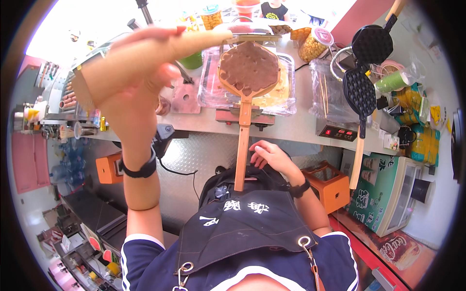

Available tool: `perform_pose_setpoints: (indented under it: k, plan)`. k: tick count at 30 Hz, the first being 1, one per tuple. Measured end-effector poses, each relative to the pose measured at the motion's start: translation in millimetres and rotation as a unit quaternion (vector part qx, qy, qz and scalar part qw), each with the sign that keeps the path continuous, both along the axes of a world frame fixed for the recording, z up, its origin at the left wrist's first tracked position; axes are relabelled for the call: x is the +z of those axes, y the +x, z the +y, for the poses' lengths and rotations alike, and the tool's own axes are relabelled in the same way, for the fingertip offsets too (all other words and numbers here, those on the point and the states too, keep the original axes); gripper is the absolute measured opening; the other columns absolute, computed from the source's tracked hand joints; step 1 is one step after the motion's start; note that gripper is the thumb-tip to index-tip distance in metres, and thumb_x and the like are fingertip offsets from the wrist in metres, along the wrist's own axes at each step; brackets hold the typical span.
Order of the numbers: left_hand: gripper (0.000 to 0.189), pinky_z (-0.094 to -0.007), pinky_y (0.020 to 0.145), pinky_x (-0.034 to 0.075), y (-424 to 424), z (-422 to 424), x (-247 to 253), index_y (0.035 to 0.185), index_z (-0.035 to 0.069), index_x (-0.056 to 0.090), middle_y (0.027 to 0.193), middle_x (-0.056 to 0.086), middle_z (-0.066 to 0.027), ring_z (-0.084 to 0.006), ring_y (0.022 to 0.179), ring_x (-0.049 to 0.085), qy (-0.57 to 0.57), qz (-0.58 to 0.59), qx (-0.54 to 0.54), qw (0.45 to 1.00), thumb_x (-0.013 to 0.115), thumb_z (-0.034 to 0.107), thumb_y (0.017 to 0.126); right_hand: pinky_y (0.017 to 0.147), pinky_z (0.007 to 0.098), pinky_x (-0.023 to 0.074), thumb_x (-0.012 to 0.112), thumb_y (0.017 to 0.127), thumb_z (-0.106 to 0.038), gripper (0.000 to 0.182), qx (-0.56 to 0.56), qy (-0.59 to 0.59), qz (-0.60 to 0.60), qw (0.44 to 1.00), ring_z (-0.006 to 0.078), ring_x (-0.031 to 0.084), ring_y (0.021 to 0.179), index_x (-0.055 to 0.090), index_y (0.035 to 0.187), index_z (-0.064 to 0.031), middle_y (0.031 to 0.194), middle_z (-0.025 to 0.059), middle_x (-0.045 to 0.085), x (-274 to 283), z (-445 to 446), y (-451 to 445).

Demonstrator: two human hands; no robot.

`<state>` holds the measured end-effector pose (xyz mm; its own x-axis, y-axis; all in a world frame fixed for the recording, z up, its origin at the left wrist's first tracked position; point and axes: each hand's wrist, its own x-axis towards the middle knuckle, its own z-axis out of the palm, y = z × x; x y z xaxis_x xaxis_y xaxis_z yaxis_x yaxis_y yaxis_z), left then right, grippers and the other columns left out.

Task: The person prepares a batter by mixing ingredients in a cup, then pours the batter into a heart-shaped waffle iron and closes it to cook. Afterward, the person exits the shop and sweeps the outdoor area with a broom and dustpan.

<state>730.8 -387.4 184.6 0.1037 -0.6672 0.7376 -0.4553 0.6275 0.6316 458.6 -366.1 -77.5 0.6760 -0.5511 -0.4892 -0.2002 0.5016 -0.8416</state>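
Observation:
My left hand (pixel 145 72) is raised at the upper left, closed around a blurred, tan, tapering object (pixel 123 67) whose narrow end reaches toward the far edge of the waffle pan. Brown batter (pixel 249 67) fills the lower plate of this octagonal pan. Its long wooden handle (pixel 243 152) points toward me, and a metal part stands at the far edge. My right hand (pixel 269 156) hangs just right of the handle, fingers loosely curled and apart, with nothing seen in it. Under the pan are a red-and-metal base (pixel 225 116) and a plastic-covered tray (pixel 291 87).
On the right, an open black bubble-waffle iron (pixel 359 92) with wooden handles is by a control panel (pixel 338 133). Jars (pixel 316 45) stand at the counter's back. Below are an orange stool (pixel 329 187) and a black cable (pixel 178 173). A person (pixel 273 11) is beyond the counter.

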Motion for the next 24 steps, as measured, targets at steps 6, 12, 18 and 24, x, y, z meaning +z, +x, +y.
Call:
perform_pose_setpoints:
  k: [6, 12, 18, 24]
  plan:
    - [0.029, -0.0351, 0.076, 0.054, -39.4, 68.9, -54.8, 0.096, 0.004, 0.071, 0.102, 0.07, -0.013, -0.0247, 0.086, 0.069, 0.047, -0.14, -0.054, 0.988, 0.08, 0.008, 0.069, 0.065, 0.0298, 0.0536, 0.044, 0.1, -0.022, 0.026, -0.044, 0.053, -0.029, 0.997, 0.0164, 0.065, 0.072, 0.055, 0.114, -0.0033, 0.086, 0.0092, 0.067, -38.9, 3.3, 6.5]
    - [0.028, -0.0416, 0.09, 0.049, -82.1, 120.7, -169.4, 0.092, 0.012, 0.073, 0.104, 0.071, -0.0075, -0.0232, 0.091, 0.068, 0.137, -0.102, -0.058, 0.984, 0.083, 0.012, 0.066, 0.059, 0.0287, 0.0527, 0.049, 0.095, -0.016, 0.02, -0.197, 0.049, 0.051, 0.978, 0.0169, 0.064, 0.065, 0.059, 0.106, -0.0015, 0.079, 0.0093, 0.067, -111.8, -12.4, 14.1]
    - [0.027, -0.0483, 0.101, 0.041, -86.8, 125.7, -188.8, 0.092, 0.014, 0.073, 0.11, 0.071, -0.0053, -0.0281, 0.101, 0.065, 0.181, -0.088, -0.031, 0.979, 0.082, 0.008, 0.066, 0.059, 0.0285, 0.0524, 0.05, 0.094, -0.016, 0.019, -0.189, 0.036, 0.04, 0.981, 0.0176, 0.065, 0.065, 0.059, 0.104, -0.002, 0.081, 0.0095, 0.068, -116.8, -7.5, 21.7]
    - [0.029, -0.0559, 0.111, 0.027, -79.7, 137.6, -216.2, 0.093, 0.015, 0.072, 0.114, 0.069, -0.0056, -0.0326, 0.119, 0.059, 0.221, -0.136, -0.016, 0.966, 0.078, 0.002, 0.068, 0.059, 0.0286, 0.0517, 0.05, 0.093, -0.015, 0.019, -0.145, 0.049, 0.038, 0.988, 0.0174, 0.065, 0.066, 0.059, 0.104, -0.0024, 0.082, 0.0091, 0.068, -127.7, 10.3, 23.2]
